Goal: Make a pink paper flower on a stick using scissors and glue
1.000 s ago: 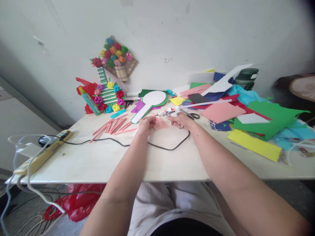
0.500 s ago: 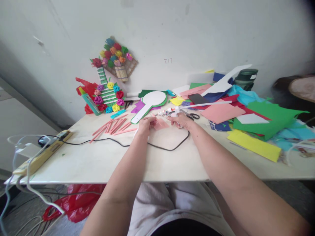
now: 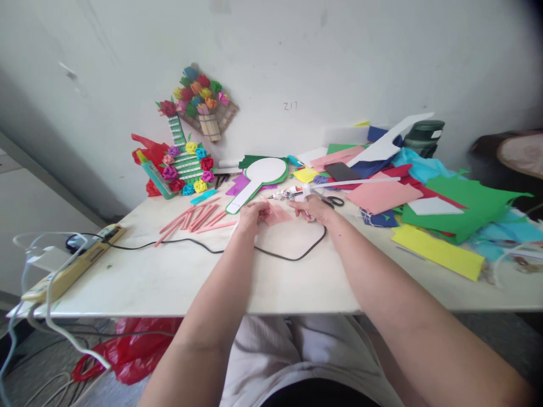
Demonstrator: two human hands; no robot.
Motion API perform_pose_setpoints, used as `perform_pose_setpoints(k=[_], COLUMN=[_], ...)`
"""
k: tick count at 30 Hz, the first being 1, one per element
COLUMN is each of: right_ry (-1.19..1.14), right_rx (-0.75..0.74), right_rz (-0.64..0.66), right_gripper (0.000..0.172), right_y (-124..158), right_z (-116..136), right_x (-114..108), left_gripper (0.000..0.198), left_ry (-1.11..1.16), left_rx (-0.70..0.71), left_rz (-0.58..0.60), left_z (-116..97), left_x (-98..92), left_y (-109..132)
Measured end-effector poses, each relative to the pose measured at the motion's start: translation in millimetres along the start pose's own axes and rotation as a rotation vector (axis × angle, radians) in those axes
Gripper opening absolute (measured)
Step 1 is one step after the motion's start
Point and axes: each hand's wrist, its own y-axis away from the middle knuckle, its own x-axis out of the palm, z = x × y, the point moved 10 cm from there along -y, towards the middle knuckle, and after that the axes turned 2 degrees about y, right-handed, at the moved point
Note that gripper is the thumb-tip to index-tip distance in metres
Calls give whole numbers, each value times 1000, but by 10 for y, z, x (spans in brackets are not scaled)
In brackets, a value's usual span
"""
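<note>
My left hand [image 3: 255,212] is closed on the edge of a small pink piece of paper [image 3: 278,215], pinning it near the table top. My right hand [image 3: 311,208] grips a white hot glue gun [image 3: 306,191], its nozzle pointing left over the paper. A long white glue stick [image 3: 360,181] sticks out of the gun's back, and a black cord [image 3: 292,258] curves away beneath both hands. Left of my left hand lie several rolled pink paper sticks [image 3: 199,217]. Just behind the hands is a white round-headed cutout with a handle [image 3: 266,169], backed in green.
Black-handled scissors [image 3: 336,200] lie right of my right hand. Coloured paper sheets [image 3: 384,195] and a phone [image 3: 341,171] are heaped at right. A glue bottle [image 3: 156,176] and a paper-flower craft [image 3: 189,165] stand back left. A power strip [image 3: 72,265] sits on the left edge.
</note>
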Motion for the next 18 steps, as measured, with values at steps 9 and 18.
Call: perform_pose_setpoints(k=[9, 18], right_ry=[9, -9], right_rx=[19, 18], right_rz=[7, -21], right_gripper=[38, 37], right_y=[-6, -22], right_z=[-24, -40], right_x=[12, -15], left_gripper=[14, 17], left_ry=[1, -44], left_rx=[12, -1], left_rz=[2, 23], left_z=[-16, 3], left_x=[6, 23], left_y=[11, -4])
